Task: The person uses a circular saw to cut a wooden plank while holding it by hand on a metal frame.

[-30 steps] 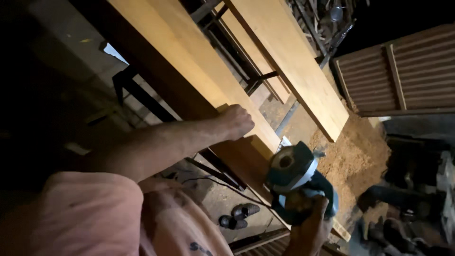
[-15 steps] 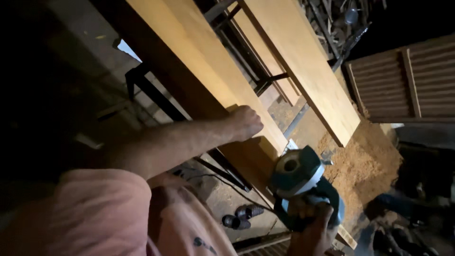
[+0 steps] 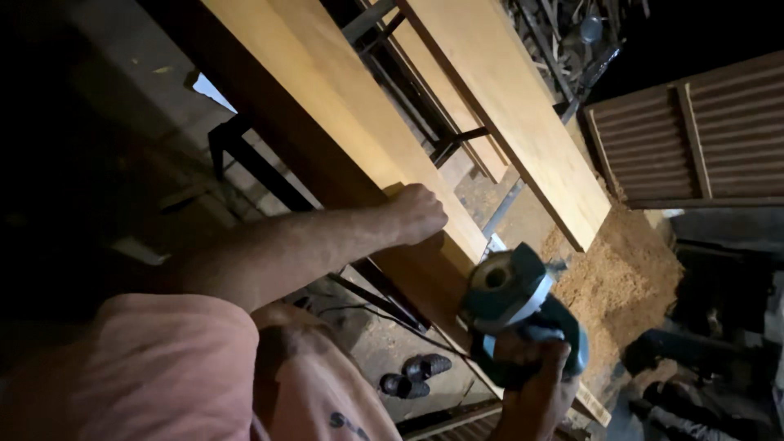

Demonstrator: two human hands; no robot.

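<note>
My left hand point(image 3: 418, 214) closed on near edge of long pale wooden plank point(image 3: 327, 106), lying across black metal trestle point(image 3: 245, 159). Plank judged heavy, stiff; grip edges. My right hand point(image 3: 535, 390) grips teal handheld power planer point(image 3: 523, 314), off plank's end.

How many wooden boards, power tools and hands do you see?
Wooden boards: 2, the near board under the left hand and the far board
Power tools: 1, the green power tool in the right hand
Hands: 2, left hand, right hand
Total: 5
</note>
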